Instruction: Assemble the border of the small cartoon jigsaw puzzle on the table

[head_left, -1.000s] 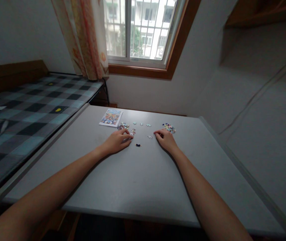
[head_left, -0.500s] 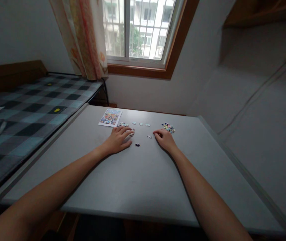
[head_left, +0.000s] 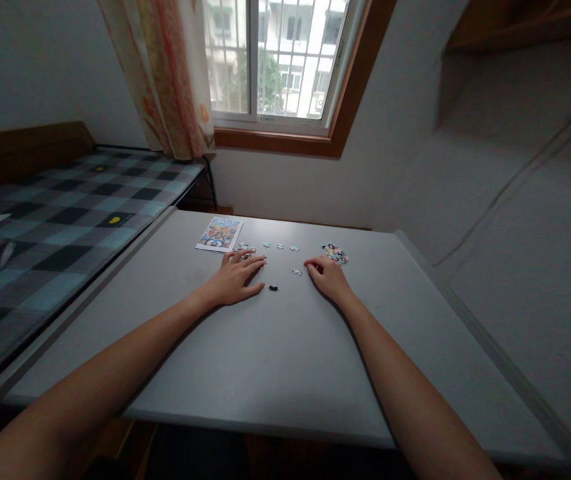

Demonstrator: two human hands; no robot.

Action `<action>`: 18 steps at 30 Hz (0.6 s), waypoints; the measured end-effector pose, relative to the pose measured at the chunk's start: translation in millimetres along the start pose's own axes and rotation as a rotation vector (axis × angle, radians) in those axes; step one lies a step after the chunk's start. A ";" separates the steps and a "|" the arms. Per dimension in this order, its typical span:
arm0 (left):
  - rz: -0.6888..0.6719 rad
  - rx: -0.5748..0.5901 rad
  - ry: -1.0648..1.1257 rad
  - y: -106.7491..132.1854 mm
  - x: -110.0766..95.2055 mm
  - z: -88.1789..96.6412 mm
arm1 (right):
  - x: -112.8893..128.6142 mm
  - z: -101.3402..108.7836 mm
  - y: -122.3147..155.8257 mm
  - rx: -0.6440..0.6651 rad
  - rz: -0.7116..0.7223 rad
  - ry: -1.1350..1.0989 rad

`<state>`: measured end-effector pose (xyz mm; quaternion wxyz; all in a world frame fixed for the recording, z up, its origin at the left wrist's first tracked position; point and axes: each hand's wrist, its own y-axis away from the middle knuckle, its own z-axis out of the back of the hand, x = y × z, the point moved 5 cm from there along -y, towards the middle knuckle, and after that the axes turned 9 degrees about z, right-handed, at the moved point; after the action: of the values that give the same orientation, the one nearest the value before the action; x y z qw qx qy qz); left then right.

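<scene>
My left hand (head_left: 238, 279) lies palm down with its fingers spread over a cluster of jigsaw puzzle pieces (head_left: 244, 249), partly hiding them. Just beyond its thumb is a dark puzzle piece (head_left: 273, 288), lying apart. My right hand (head_left: 329, 276) rests on the table with thumb and forefinger drawn together and the other fingers curled under. Whatever is between its fingertips, if anything, is too small to make out. A pale puzzle piece (head_left: 297, 272) sits just left of those fingertips. Beyond the right hand is a heap of mixed pieces (head_left: 335, 254).
A picture sheet (head_left: 219, 234) lies at the table's far left. Several pale pieces (head_left: 280, 247) form a loose row near the back of the white table (head_left: 265, 367). A bed with a checked cover (head_left: 90, 220) adjoins on the left, and a window (head_left: 275, 60) is ahead.
My left hand's fingers have shifted slightly over the cluster, with the thumb a little further from the forefinger. My right hand has hardly moved.
</scene>
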<state>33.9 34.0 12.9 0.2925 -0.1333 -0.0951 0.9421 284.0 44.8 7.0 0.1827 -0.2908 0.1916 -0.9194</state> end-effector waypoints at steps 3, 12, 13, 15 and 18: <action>-0.003 -0.008 0.002 0.9 0.4 -0.2 | -0.5 -0.5 0.1 -0.001 0.005 0.005; 0.266 -0.264 0.058 -1.5 20.6 16.0 | -0.9 -1.0 -0.5 -0.001 0.007 -0.014; 0.355 -0.301 0.058 -1.7 29.6 18.0 | -0.8 -0.8 -0.4 -0.002 0.006 -0.018; 0.487 -0.327 0.054 -2.4 46.5 19.5 | -0.8 -0.3 -0.4 -0.002 0.004 -0.023; 0.596 -0.328 0.130 -3.3 64.9 18.6 | -1.1 0.3 -0.3 -0.007 0.005 -0.024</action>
<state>-21.6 72.2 18.6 -0.0153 -0.2603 -0.1832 0.9478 284.9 45.4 6.8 0.1860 -0.3019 0.1934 -0.9148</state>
